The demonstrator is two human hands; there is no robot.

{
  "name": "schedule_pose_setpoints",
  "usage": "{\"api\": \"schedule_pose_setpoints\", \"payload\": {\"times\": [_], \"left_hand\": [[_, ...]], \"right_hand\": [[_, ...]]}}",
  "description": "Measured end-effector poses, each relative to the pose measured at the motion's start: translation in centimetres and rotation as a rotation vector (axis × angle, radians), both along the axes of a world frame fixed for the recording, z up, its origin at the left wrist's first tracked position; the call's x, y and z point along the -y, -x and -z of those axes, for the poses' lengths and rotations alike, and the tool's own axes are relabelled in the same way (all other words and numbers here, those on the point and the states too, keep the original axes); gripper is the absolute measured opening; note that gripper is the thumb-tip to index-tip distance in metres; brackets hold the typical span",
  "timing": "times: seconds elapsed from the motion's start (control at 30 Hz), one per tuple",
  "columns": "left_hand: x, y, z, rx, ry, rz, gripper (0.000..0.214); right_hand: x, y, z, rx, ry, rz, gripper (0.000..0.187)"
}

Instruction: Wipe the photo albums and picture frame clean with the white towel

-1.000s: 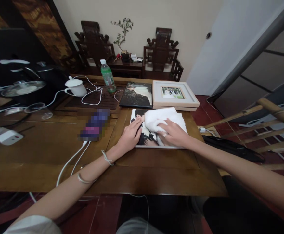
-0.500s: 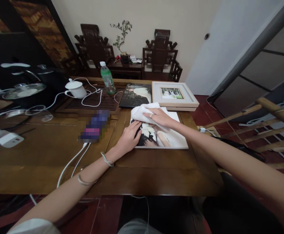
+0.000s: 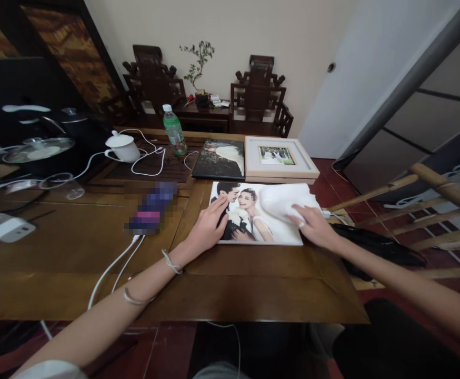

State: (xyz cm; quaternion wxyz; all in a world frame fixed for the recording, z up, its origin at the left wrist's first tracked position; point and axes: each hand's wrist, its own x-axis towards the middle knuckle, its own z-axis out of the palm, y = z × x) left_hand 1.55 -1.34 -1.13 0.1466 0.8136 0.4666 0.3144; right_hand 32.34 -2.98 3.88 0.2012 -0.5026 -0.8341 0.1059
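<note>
A photo panel [image 3: 253,231] with a white border, printed with a couple, lies flat near the table's right end. My left hand [image 3: 210,223] rests on its left edge, fingers stretched out and holding nothing. A folded white cloth [image 3: 285,200] covers the panel's right part. My right hand [image 3: 312,226] grips the cloth at its lower right, fingers closed on it. Whether any fingers reach underneath is hidden by the cloth.
Behind the panel lie a dark photo panel [image 3: 219,160] and a pale wooden picture frame [image 3: 309,160]. A green-labelled bottle [image 3: 175,134], a lidded white cup [image 3: 122,148] and a blurred phone [image 3: 151,208] with white cables stand or lie to the left on the wooden table [image 3: 96,284].
My right hand has slid the cloth rightward and a little toward me, uncovering the couple's printed heads. The left hand stays on the left edge.
</note>
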Motion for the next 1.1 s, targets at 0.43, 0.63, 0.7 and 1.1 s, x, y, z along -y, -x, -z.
{"api": "schedule_pose_setpoints", "payload": {"times": [0.43, 0.63, 0.7, 1.1], "left_hand": [[-0.3, 0.0, 0.4, 0.001, -0.015, 0.003, 0.044], [-0.3, 0.2, 0.3, -0.005, 0.005, 0.017, 0.045], [-0.2, 0.2, 0.3, 0.000, 0.001, 0.012, 0.045], [-0.2, 0.1, 0.4, -0.009, -0.015, 0.006, 0.045]], "right_hand": [[2.0, -0.5, 0.0, 0.062, -0.013, -0.125, 0.029], [-3.6, 0.6, -1.2, 0.003, -0.009, -0.064, 0.030], [-4.2, 0.9, -1.2, 0.000, -0.017, -0.052, 0.030], [6.1, -0.5, 0.5, 0.016, -0.085, -0.211, 0.023]]}}
